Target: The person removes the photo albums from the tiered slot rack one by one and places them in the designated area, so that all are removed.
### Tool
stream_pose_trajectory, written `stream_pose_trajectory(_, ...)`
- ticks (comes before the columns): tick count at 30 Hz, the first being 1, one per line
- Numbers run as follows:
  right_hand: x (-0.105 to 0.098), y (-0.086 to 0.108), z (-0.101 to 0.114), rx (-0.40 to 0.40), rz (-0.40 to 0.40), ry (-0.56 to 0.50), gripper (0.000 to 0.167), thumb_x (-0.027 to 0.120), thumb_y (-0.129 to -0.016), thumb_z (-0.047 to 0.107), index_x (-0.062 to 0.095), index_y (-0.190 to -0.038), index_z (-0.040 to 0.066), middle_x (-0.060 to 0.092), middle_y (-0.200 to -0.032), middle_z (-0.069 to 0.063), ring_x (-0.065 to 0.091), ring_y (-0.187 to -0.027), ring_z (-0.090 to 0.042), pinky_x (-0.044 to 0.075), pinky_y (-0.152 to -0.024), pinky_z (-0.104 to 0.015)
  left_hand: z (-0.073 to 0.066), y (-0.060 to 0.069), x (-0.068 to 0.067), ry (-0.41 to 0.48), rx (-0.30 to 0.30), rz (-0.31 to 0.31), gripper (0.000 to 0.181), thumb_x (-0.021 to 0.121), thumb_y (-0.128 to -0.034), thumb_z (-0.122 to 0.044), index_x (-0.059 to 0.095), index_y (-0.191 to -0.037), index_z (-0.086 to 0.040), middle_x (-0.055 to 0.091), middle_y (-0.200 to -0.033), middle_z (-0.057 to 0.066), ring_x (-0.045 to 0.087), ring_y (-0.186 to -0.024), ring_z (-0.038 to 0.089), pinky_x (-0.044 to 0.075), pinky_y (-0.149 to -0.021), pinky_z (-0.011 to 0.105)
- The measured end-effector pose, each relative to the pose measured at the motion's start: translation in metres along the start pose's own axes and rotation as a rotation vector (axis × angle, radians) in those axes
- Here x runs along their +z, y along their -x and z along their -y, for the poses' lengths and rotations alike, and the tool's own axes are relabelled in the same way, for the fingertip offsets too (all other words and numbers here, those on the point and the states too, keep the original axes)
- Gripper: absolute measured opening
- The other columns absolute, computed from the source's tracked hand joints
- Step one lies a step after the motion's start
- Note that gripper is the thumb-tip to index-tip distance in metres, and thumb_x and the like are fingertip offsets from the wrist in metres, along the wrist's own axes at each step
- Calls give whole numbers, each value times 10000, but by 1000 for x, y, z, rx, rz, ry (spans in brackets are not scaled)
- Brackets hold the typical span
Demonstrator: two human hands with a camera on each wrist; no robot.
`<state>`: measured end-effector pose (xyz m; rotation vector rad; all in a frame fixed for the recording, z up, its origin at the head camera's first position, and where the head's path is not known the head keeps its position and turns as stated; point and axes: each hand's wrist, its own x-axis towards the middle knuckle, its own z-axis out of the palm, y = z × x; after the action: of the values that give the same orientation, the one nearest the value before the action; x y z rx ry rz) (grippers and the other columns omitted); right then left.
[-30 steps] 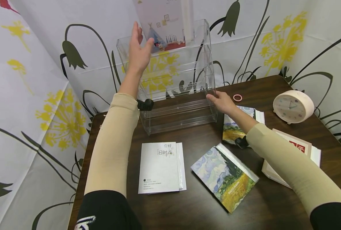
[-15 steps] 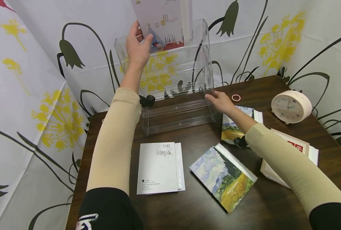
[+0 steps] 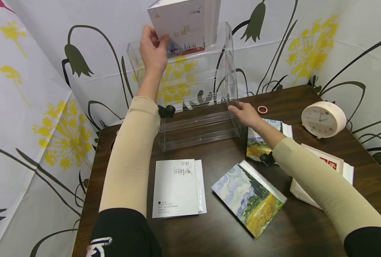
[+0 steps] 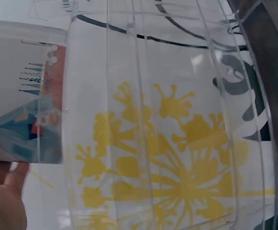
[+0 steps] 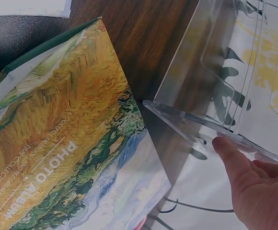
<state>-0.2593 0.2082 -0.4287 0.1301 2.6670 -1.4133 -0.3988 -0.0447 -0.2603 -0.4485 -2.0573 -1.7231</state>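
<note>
A pale photo album [image 3: 190,26] with a small tent and 小时候-like lettering on its cover stands in the top tier of a clear acrylic rack [image 3: 200,137]. My left hand [image 3: 153,53] grips the album's left edge, thumb in front and fingers behind. In the left wrist view, those fingers [image 4: 14,179] touch the edge of the album [image 4: 14,105]. At the rack's right side, lower down, my right hand [image 3: 249,114] holds the clear side panel, its thumb [image 5: 224,146] on the edge in the right wrist view. The rack's lower tiers hold nothing visible.
On the brown table [image 3: 229,228] lie a white album [image 3: 175,189], a painted-landscape album [image 3: 249,198] and another like it [image 3: 257,142]. A red-labelled album [image 3: 309,200] is partly under my right forearm. A pink clock [image 3: 323,119] and pink ring [image 3: 262,106] sit at the right.
My left hand has closed from spread fingers onto the album's left edge. The album's top has tipped forward, showing its page edges. My right hand stays on the rack.
</note>
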Motion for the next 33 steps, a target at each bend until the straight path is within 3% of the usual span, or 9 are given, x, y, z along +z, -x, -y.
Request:
stream_pose_trajectory(7, 2, 3, 4, -9, -3, -5, 667, 468, -1017, 485, 420, -1459, -13, 454, -1436, -258, 412, -1321, -426, 347, -1063, -560, 1, 10, -2, 101, 160, 31, 185, 653, -906, -57, 479, -885, -114, 698, -1097, 128, 650, -1052, 144, 486, -939, 258)
stream_pose_trajectory(12, 4, 0, 4, -1, 7, -5, 619, 471, -1033, 428, 407, -1468, -8, 452, -1443, -247, 410, -1329, -412, 342, -1072, -549, -14, 20, -9, 155, 290, 53, 190, 639, -901, -9, 475, -889, -104, 696, -1062, 141, 652, -1049, 156, 492, -941, 286)
stream_pose_trajectory(17, 4, -2, 4, -2, 14, 4, 622, 464, -1037, 423, 376, -1489, 5, 438, -1458, -239, 405, -1334, -406, 345, -1071, -547, -32, 34, -23, 231, 431, 4, 216, 607, -907, 86, 466, -908, -78, 686, -990, 111, 660, -992, 210, 521, -884, 341)
stream_pose_trajectory(20, 4, -2, 4, 0, 18, 0, 624, 463, -1035, 431, 378, -1490, 12, 438, -1460, -234, 410, -1330, -405, 353, -1064, -548, -43, 48, -35, 284, 468, -18, 223, 578, -921, 112, 447, -910, -68, 657, -969, 76, 656, -991, 249, 535, -863, 371)
stream_pose_trajectory(24, 3, -2, 3, 7, 20, 2, 621, 461, -1037, 425, 379, -1487, 5, 438, -1458, -237, 412, -1326, -410, 357, -1056, -556, -53, 70, -56, 329, 525, -68, 218, 552, -923, 119, 435, -920, -65, 582, -952, 68, 627, -948, 310, 543, -815, 375)
stream_pose_trajectory(27, 3, -1, 3, 6, 17, 3, 606, 461, -1040, 412, 395, -1474, -5, 450, -1442, -247, 423, -1313, -416, 362, -1048, -564, -56, 88, -78, 377, 557, -123, 219, 532, -891, 144, 411, -917, -37, 515, -949, 116, 580, -920, 346, 524, -794, 377)
stream_pose_trajectory(30, 3, -1, 3, 7, 17, 9, 603, 458, -1040, 415, 399, -1472, -3, 454, -1438, -248, 426, -1310, -415, 364, -1047, -562, -49, 112, -108, 390, 527, -175, 214, 528, -870, 133, 375, -930, -4, 515, -960, 170, 568, -912, 348, 506, -791, 371)
stream_pose_trajectory(33, 2, 0, 3, 6, 21, 19, 609, 453, -1040, 424, 401, -1472, -1, 455, -1437, -248, 422, -1314, -413, 360, -1051, -559, -33, 143, -145, 344, 445, -206, 215, 537, -874, 109, 369, -975, 21, 562, -956, 208, 585, -868, 326, 495, -749, 340)
